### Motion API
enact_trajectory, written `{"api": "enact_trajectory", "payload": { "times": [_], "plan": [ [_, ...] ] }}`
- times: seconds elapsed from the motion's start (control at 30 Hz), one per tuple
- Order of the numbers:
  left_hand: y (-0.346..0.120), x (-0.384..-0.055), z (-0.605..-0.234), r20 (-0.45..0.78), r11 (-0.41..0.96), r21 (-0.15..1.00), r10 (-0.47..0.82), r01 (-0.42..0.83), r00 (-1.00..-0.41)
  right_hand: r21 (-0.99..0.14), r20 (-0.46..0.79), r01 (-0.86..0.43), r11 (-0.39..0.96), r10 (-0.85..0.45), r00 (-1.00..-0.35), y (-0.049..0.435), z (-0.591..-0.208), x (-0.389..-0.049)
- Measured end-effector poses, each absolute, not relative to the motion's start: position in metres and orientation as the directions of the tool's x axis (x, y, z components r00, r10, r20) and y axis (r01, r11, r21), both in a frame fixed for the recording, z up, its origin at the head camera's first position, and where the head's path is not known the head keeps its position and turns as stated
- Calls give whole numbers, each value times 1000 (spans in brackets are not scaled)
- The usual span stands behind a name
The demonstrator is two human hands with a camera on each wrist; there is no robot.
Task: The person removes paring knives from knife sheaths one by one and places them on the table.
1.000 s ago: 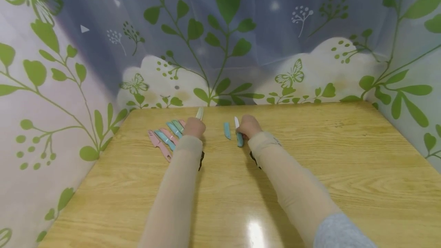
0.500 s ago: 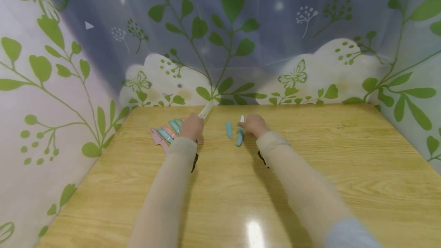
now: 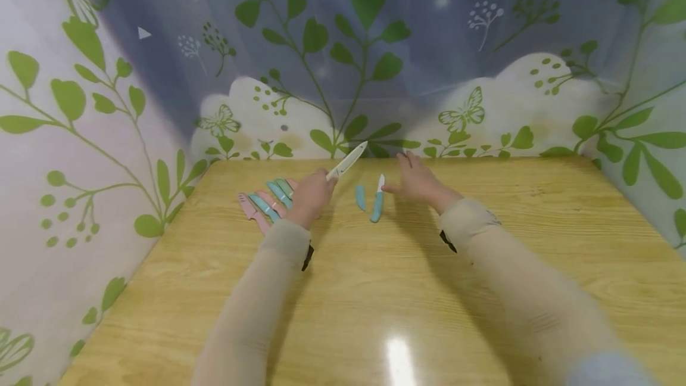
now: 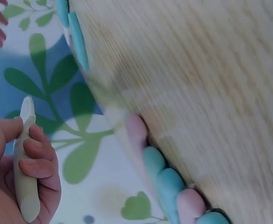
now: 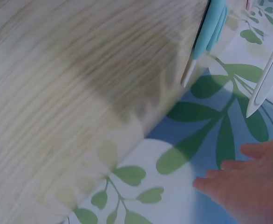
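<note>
My left hand grips the cream handle of a knife. Its long whitish front part, apparently a slotted sheath over the blade, points up and to the right, raised off the table. On the wood lies a small blue-handled paring knife with a bare white blade, and just left of it its blue sheath. My right hand hovers to the right of the paring knife, fingers spread and holding nothing. In the right wrist view its fingers reach toward the white sheath tip.
To the left, a fanned row of several sheathed pink, blue and green knives lies on the table, a pink one outermost; my left arm hides some handles. A leaf-patterned curtain borders the wooden table at the back and sides.
My left hand has lifted the cream-handled knife and swung its tip to the right. My right hand has let go of the blue paring knife and moved up and right, fingers opening.
</note>
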State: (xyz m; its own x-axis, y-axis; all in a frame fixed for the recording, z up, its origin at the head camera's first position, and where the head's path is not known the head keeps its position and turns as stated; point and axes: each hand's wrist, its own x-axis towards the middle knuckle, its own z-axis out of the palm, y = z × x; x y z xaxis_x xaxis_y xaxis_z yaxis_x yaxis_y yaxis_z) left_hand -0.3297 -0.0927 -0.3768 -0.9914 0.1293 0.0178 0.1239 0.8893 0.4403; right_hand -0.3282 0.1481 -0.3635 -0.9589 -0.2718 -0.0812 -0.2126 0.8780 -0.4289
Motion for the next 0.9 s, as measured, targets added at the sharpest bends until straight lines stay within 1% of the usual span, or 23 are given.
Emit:
{"api": "enact_trajectory", "payload": {
  "times": [0.13,0.27,0.43,0.53,0.67,0.77,0.9],
  "plan": [
    [-83,-325,-375,47,900,394,181,185,-982,-366,-43,-278,888,-315,-948,162,-362,-320],
    [-74,-317,-374,65,909,337,238,246,-969,-347,7,-325,880,-344,-939,172,-363,-314],
    [-67,-308,-373,79,895,282,336,345,-938,-350,48,-370,861,-377,-925,177,-363,-308],
    [-63,-303,-373,74,876,274,392,397,-917,-372,56,-401,837,-411,-910,178,-363,-302],
    [-59,-298,-372,80,839,280,464,467,-882,-373,71,-439,817,-447,-892,177,-364,-294],
    [-55,-293,-372,86,815,282,504,506,-859,-321,103,-479,817,-473,-875,177,-366,-289],
    [-47,-288,-372,80,798,251,547,548,-834,-234,166,-550,802,-525,-835,176,-368,-280]
  ]
}}
